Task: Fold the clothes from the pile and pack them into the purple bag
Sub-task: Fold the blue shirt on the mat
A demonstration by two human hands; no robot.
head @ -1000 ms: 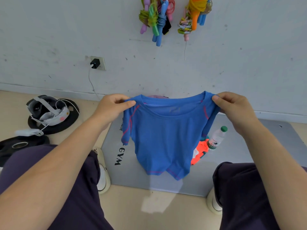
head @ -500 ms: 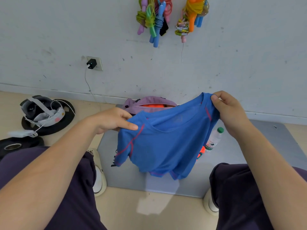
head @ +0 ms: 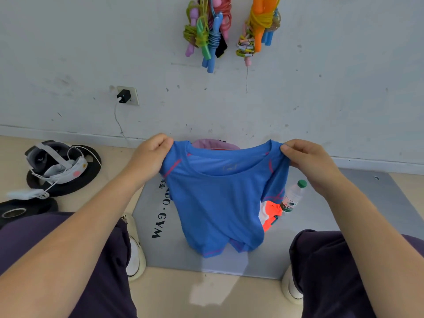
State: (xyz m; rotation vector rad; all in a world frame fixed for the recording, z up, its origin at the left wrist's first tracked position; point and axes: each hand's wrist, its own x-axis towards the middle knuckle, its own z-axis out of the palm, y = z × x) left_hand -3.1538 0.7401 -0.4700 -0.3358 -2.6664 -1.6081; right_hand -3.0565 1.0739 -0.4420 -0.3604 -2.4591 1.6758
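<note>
The blue shirt is held up by both hands: its left shoulder is pinched by the left hand and its right shoulder by the right hand, fingers curled into the fabric. The shirt is spread between them and hangs freely above the grey mat, its hem clear of the floor. Just behind the collar, a small part of the purple bag is seen against the wall; the rest is hidden by the shirt. An orange garment is seen on the mat beside the shirt's right edge, touching a water bottle with a green cap. Dark trouser legs and white shoes are seen at both sides. Skipping ropes are hung on the wall above. A headset is laid on a weight plate at far left.
</note>
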